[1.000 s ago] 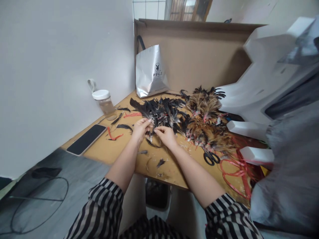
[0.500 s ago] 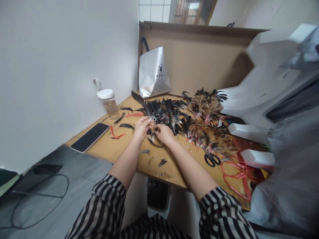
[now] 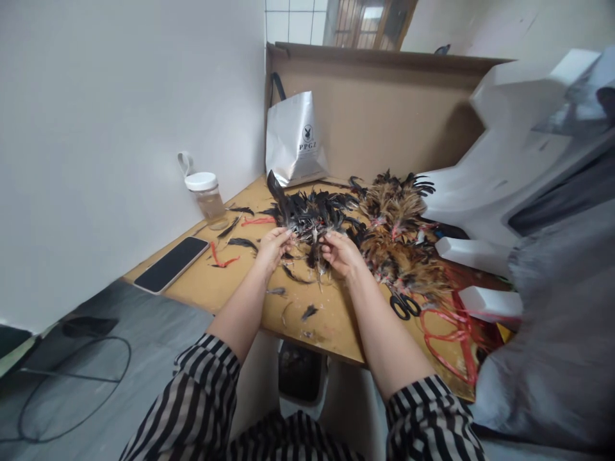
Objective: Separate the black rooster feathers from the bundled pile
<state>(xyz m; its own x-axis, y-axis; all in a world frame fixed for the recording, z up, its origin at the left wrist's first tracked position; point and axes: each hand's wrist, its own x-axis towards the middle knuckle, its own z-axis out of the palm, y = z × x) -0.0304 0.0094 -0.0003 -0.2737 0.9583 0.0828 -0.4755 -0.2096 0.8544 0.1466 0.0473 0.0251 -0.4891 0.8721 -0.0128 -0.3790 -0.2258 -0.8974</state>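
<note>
A pile of black feathers (image 3: 319,208) lies on the tan tabletop in front of me. At its left edge my left hand (image 3: 275,248) pinches the base of a black feather (image 3: 278,192), whose broad dark vane points up and away. My right hand (image 3: 342,253) is closed at the pile's near right side, fingertips together among the feathers; what it pinches is too small to make out. Between the hands, dark feathers with pale quills (image 3: 317,253) lie near the pile's front edge. Bundles of brown feathers (image 3: 403,259) sit to the right, some with red ties at their bases.
Black-handled scissors (image 3: 405,306) and red plastic strands (image 3: 451,342) lie at right. A phone (image 3: 172,264) and a white-lidded jar (image 3: 210,198) are at left. A silver bag (image 3: 293,141) stands behind, before a cardboard panel (image 3: 398,109). Loose feathers (image 3: 309,312) are scattered nearby.
My right hand has moved right, away from my left hand, to the pile's right side. The left hand stays nearly in place, its feather a little more upright.
</note>
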